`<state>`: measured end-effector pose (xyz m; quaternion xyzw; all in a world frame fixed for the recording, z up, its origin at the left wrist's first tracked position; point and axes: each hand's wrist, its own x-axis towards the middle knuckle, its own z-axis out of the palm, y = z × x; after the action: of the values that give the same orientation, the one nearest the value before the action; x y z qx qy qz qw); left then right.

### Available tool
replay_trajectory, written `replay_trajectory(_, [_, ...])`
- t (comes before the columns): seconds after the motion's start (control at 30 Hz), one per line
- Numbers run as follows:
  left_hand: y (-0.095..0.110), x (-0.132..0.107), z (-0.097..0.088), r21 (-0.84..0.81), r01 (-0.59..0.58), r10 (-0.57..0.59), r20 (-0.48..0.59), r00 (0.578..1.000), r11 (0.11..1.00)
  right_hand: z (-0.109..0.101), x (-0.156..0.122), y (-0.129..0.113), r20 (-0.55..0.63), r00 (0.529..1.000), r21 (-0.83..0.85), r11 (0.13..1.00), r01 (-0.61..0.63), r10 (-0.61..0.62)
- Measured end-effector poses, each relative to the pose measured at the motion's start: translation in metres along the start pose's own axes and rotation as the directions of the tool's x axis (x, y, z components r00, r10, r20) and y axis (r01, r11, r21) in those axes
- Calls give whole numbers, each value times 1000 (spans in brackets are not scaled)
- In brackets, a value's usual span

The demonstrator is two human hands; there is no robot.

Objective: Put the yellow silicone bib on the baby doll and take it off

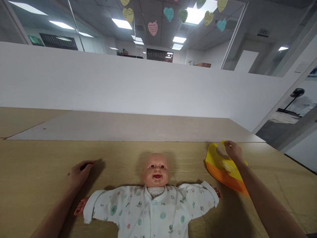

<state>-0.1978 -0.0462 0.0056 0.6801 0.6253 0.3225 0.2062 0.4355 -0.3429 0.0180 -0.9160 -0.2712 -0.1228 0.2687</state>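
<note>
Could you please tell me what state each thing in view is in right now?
Baby doll: lying on its back on the table, arms spread.
White printed jacket: worn by the doll, fastened down the front.
Yellow-and-orange bib: lying flat beside the doll, not on it.
Right hand: pinching the bib's upper tip.
Left hand: resting on the table, empty, fingers loosely curled.
Paper hearts: hanging from the ceiling.
</note>
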Motion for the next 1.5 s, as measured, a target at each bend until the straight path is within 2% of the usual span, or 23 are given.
replay_trajectory(0.1, [-10,5,3,29,3,-3,-1,1000,1000,-4,16,4,-124,992,-5,1000,-24,24])
replay_trajectory(0.23, [-21,14,8,-1,-5,5,-6,1000,1000,-8,40,5,-214,976,0,999,-54,53])
replay_trajectory(0.37, [-23,17,7,8,29,-28,-12,1000,1000,-13,53,-1,-271,961,-139,985,-104,63])
replay_trajectory(0.5, [-20,15,4,33,55,-55,-2,999,998,-12,55,-1,-203,979,-265,960,-88,34])
replay_trajectory(0.67, [-23,16,4,60,57,-59,19,998,997,0,47,17,-49,999,-275,961,-32,20])
replay_trajectory(0.83, [-31,19,6,78,75,-80,55,995,994,11,25,28,-77,997,-245,970,-11,-8])
replay_trajectory(0.9, [-33,19,7,60,49,-53,65,996,997,14,11,22,-138,987,-242,969,45,-81])
replay_trajectory(1.0, [-35,21,10,53,19,-20,33,999,998,18,-13,-1,-199,950,-184,961,206,-241])
replay_trajectory(1.1, [-33,19,14,12,-10,10,8,1000,1000,21,-42,-37,-146,936,30,944,329,-321])
replay_trajectory(1.17, [-26,13,16,-15,-39,39,4,999,999,22,-65,-64,-53,929,215,905,368,-366])
replay_trajectory(1.23, [-13,2,14,-26,-48,48,-14,999,998,23,-92,-90,8,890,360,832,422,-455])
replay_trajectory(1.3, [3,-13,9,-99,-113,112,-20,994,989,21,-118,-110,-33,835,411,754,513,-550])
replay_trajectory(1.4, [26,-37,-1,-238,-192,187,-41,981,952,9,-147,-126,-121,694,366,618,696,-710])
replay_trajectory(1.43, [33,-43,-5,-305,-213,218,-18,976,928,4,-152,-128,-139,654,354,579,734,-744])
replay_trajectory(1.47, [39,-49,-10,-369,-203,227,24,974,907,-1,-156,-129,-151,633,355,556,752,-759])
replay_trajectory(1.5, [45,-54,-14,-418,-170,244,129,961,892,-6,-158,-129,-160,638,373,552,745,-753])
